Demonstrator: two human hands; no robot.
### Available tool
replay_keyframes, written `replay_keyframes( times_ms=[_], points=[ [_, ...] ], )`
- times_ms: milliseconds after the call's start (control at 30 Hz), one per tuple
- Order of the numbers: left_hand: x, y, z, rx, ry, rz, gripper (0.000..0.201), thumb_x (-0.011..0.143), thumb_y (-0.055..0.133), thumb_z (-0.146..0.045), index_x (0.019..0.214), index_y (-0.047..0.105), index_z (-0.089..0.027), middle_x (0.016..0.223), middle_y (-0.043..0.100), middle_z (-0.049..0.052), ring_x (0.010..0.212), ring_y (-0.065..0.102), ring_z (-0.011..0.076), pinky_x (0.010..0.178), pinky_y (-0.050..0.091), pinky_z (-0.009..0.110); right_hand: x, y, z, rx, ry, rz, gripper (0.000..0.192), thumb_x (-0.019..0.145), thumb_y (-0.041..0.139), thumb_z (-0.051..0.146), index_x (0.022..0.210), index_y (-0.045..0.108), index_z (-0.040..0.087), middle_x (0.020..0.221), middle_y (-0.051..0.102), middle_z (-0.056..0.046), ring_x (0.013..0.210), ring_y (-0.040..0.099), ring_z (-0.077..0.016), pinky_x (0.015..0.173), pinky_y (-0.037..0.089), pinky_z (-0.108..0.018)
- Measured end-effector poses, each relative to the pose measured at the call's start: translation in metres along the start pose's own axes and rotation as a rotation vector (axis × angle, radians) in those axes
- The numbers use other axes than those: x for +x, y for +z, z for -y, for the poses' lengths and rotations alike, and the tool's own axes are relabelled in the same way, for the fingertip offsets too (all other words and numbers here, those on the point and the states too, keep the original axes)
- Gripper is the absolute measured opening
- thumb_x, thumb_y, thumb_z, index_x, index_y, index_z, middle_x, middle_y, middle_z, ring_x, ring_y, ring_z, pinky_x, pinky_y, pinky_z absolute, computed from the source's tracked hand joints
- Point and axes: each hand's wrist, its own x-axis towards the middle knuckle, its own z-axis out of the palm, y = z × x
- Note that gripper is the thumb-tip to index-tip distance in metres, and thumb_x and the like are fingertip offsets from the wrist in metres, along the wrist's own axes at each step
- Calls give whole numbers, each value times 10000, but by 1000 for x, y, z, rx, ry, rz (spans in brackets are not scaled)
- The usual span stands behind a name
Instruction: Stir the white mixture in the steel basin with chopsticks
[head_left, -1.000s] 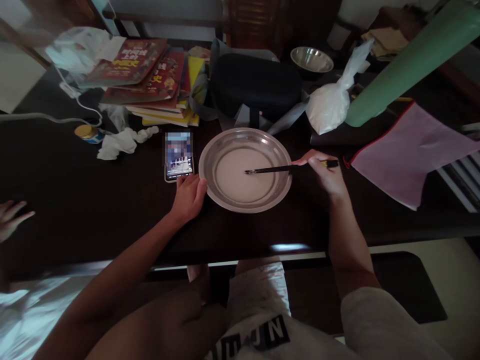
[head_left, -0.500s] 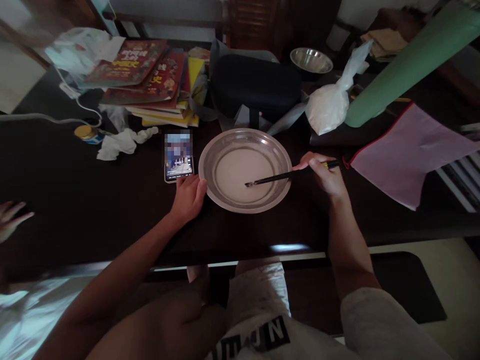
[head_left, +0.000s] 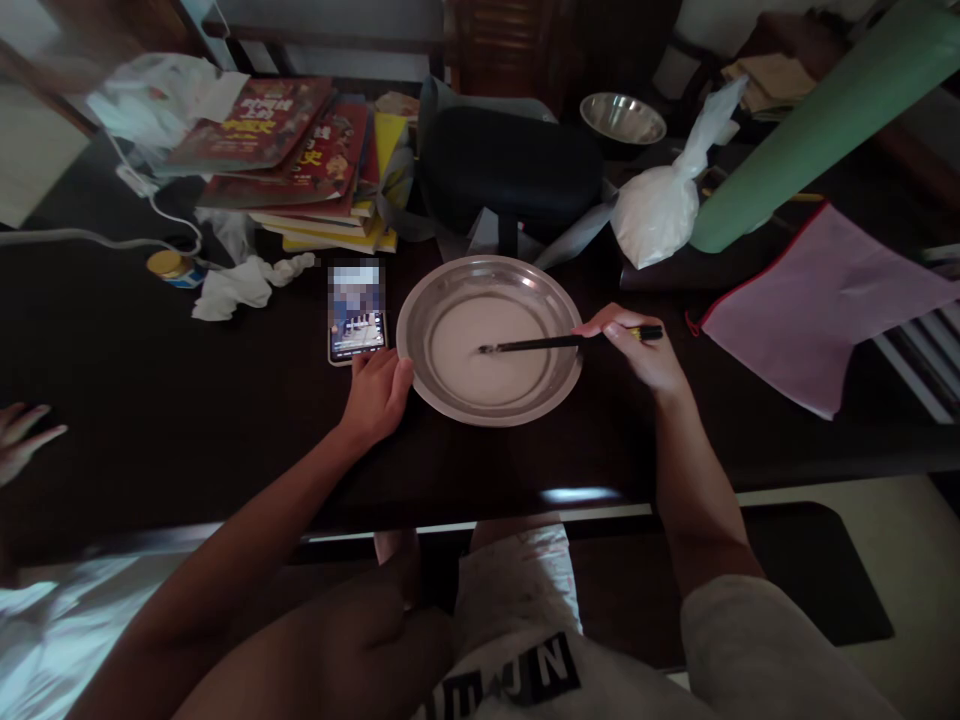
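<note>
A round steel pan [head_left: 420, 300] with pale white batter [head_left: 465, 370] in it sits on the dark table in front of me. My right hand [head_left: 643, 355] grips dark chopsticks [head_left: 540, 344] at the pan's right rim, their tips dipped in the batter near its middle. At the pan's left rim rests my left hand [head_left: 377, 395], thumb against the rim. A lit phone [head_left: 356, 312] lies just beyond its fingers.
Behind the pan stand a black case [head_left: 510, 165], a tied white plastic bag [head_left: 660, 205], a small steel bowl [head_left: 622, 118] and a stack of books [head_left: 300, 160]. A pink cloth [head_left: 810, 300] lies right. Crumpled tissue [head_left: 232, 285] lies left; another person's hand [head_left: 22, 435] shows at far left.
The chopstick tips swept through the batter: down toward me, then back up and a little left. My right hand shifted slightly left. My left hand stayed on the rim.
</note>
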Motion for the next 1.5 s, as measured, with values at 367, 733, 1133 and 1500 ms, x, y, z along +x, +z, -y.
replay_keyframes(
  times_ms=[367, 733, 1133, 1500],
  points=[
    [-1, 2, 2, 12, 8, -24, 654, 1028, 61, -596, 724, 504, -224, 782, 623, 72, 816, 589, 254, 837, 385, 425, 1, 1, 0, 6, -10, 1, 268, 895, 649, 514, 867, 809, 301, 896, 796, -15, 926, 737, -218, 908, 553, -410],
    [0, 3, 2, 38, 4, -26, 667, 1031, 52, -593, 720, 510, -221, 781, 648, 71, 811, 600, 240, 836, 404, 413, 1, 1, 1, -13, -7, -16, 257, 890, 654, 515, 860, 804, 309, 902, 803, -12, 932, 741, -226, 923, 555, -427],
    [0, 3, 3, 39, 22, -29, 651, 1035, 62, -591, 730, 508, -228, 807, 667, 74, 817, 614, 247, 837, 412, 427, 1, 0, -2, 0, -3, -58, 253, 906, 644, 490, 873, 807, 300, 873, 798, -6, 891, 738, -212, 886, 549, -401],
    [0, 2, 2, 11, 10, -22, 663, 1025, 60, -608, 712, 500, -222, 773, 615, 66, 800, 577, 246, 839, 394, 422, 1, -1, -2, 20, -12, -54, 245, 914, 641, 475, 869, 814, 307, 864, 795, -4, 884, 730, -206, 891, 539, -387]
  ],
)
